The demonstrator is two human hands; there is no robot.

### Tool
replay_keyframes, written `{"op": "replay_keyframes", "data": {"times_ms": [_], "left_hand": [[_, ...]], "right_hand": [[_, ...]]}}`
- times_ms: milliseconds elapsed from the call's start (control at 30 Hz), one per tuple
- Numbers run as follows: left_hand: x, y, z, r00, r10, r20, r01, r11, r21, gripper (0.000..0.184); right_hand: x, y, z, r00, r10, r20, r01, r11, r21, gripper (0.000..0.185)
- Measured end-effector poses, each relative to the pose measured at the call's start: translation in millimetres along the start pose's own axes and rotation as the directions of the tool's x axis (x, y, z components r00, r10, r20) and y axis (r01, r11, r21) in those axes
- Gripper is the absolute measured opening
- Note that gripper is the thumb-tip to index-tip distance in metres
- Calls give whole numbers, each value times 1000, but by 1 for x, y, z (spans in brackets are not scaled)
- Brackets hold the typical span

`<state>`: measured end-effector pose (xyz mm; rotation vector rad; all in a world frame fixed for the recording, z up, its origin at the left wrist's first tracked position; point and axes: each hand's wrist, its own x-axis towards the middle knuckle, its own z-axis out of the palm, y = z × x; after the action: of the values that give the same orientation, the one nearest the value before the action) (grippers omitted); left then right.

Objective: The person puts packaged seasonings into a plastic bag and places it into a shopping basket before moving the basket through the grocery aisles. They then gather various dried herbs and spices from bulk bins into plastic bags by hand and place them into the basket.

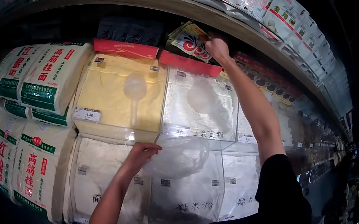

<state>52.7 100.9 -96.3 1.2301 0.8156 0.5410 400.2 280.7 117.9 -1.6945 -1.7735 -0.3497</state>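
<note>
My left hand pinches the edge of a thin transparent plastic bag, which hangs over the front flour bins. My right hand reaches to the back of the shelf, its fingers closed at the edge of a yellow, white and black packet with a red swirl. Part of that hand's grip is in shadow. Below it sits a lidded bin of white starch with a pale scoop showing inside. Beside that, a bin of yellow flour holds another white scoop.
Stacked noodle packs with green and red print stand at the left. More white-powder bins line the front. A wooden upper shelf edge passes just above my right hand, with white bags on it. Red strips edge the back bins.
</note>
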Motion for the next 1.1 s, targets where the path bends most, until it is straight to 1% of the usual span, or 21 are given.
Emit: {"op": "replay_keyframes", "data": {"times_ms": [67, 100, 167, 200, 300, 333, 367, 433, 500, 533, 567, 633, 700, 733, 833, 867, 933, 967, 1033, 1067, 1100], "left_hand": [[3, -3, 1, 1000, 21, -10, -21, 1000, -13, 21], [4, -7, 2, 999, 29, -17, -29, 999, -18, 21], [2, -8, 6, 999, 20, -43, -22, 999, -42, 22], [2, -10, 8, 998, 13, -58, -17, 998, -61, 23], [0, -14, 12, 997, 47, -68, -53, 994, -96, 24], [-1, -14, 14, 996, 6, -90, -15, 994, -105, 25], [-2, -14, 18, 993, 8, -115, -20, 995, -101, 25], [-7, -15, 27, 986, 6, -167, -23, 995, -95, 26], [-11, -17, 34, 984, 76, -163, -84, 996, -42, 29], [-16, -19, 37, 981, 116, -157, -119, 993, -11, 30], [-22, -20, 40, 985, 85, -152, -84, 996, 10, 32], [-32, -21, 44, 991, 27, -133, -20, 998, 60, 36], [-41, -24, 48, 991, 52, -126, -50, 999, 14, 41], [-46, -24, 51, 990, 64, -122, -65, 998, -11, 44], [-65, -10, 57, 985, 52, -162, -47, 998, 39, 51], [-68, -10, 59, 983, 40, -179, -27, 997, 75, 52], [-73, -9, 64, 976, 17, -216, 15, 989, 145, 54], [-74, -8, 69, 972, 54, -231, -13, 985, 175, 55], [-77, -5, 81, 960, 127, -249, -66, 969, 240, 56], [-79, -6, 83, 957, 109, -269, -28, 958, 286, 57], [-81, -9, 84, 952, 93, -291, 9, 943, 331, 57]], "right_hand": [[-16, -22, -19, 993, 71, 99, -80, 992, 94, 23], [-26, -27, -25, 999, -38, 25, 35, 993, 117, 21], [-52, -35, -35, 962, -245, -122, 261, 956, 136, 18], [-67, -44, -44, 969, -216, -123, 236, 953, 189, 15], [-113, -58, -65, 999, -37, -19, 41, 904, 425, 17], [-131, -57, -63, 1000, 23, 13, -26, 814, 580, 18], [-149, -59, -67, 993, 75, 93, -118, 727, 676, 18], [-190, -70, -79, 950, 148, 275, -312, 506, 804, 18], [-233, -70, -74, 926, 145, 348, -377, 409, 831, 17], [-256, -73, -69, 905, 157, 395, -425, 313, 849, 17], [-276, -78, -63, 887, 164, 433, -460, 218, 861, 16], [-312, -79, -43, 855, 174, 489, -517, 200, 832, 15], [-340, -73, -22, 816, 137, 562, -579, 221, 785, 14], [-351, -66, -11, 795, 113, 596, -603, 267, 752, 13], [-369, -50, 6, 742, 88, 664, -606, 513, 608, 13], [-370, -43, 9, 785, -2, 620, -450, 685, 573, 15], [-351, -56, -10, 756, -160, 634, -213, 857, 470, 15], [-342, -62, -17, 724, -231, 650, -78, 909, 410, 15], [-330, -70, -15, 718, -290, 632, 31, 921, 387, 16], [-327, -72, -14, 715, -315, 624, 83, 925, 371, 16], [-325, -70, -12, 750, -321, 579, 121, 926, 356, 16]]}}
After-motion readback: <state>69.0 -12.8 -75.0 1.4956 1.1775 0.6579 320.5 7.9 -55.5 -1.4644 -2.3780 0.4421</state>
